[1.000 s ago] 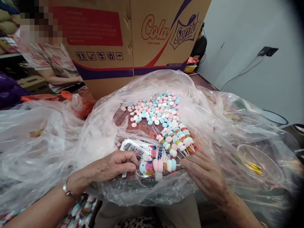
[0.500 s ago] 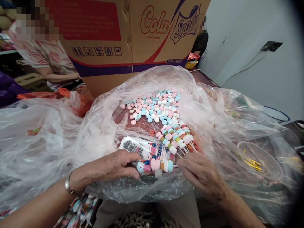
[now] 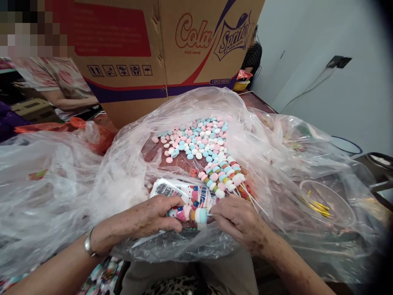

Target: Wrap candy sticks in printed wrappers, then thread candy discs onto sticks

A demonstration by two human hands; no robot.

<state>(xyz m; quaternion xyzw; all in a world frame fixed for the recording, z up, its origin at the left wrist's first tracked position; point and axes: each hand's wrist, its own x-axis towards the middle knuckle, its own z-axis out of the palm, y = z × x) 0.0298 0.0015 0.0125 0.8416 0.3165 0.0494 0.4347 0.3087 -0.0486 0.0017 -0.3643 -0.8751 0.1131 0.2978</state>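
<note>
Currently, 2 bare hands meet near the front edge of the work area. Left hand (image 3: pixel 150 215): thumb and forefinger tips apart, the left end of a printed wrapper (image 3: pixel 179 212) held in the crook between them. Right hand (image 3: pixel 238 221): fingertips together on the stick of 1 candy skewer (image 3: pixel 201 215), which lies level between both hands, its left part inside the wrapper.

Surroundings: just behind, a stack of flat printed bags (image 3: pixel 167 189), its front partly covered by the left hand. To the right of these, a group of loaded skewers (image 3: pixel 222 179), sticks pointing toward the right hand, which hides some of them. Farther back, loose candies (image 3: pixel 196 141) in pink, blue and white; crumpled clear film (image 3: pixel 123 176) rings the area and veils their right edge.

Obstructions: a large carton (image 3: pixel 123 92) stands behind the film and blocks much of the room. Behind it, 1 seated co-worker (image 3: pixel 58 88) shows at left; another person (image 3: pixel 253 59) is mostly hidden at right. Outlying: an orange bag (image 3: pixel 102 137) left of the film; a clear round container (image 3: pixel 353 217) at right, with yellow strips (image 3: pixel 321 209).
</note>
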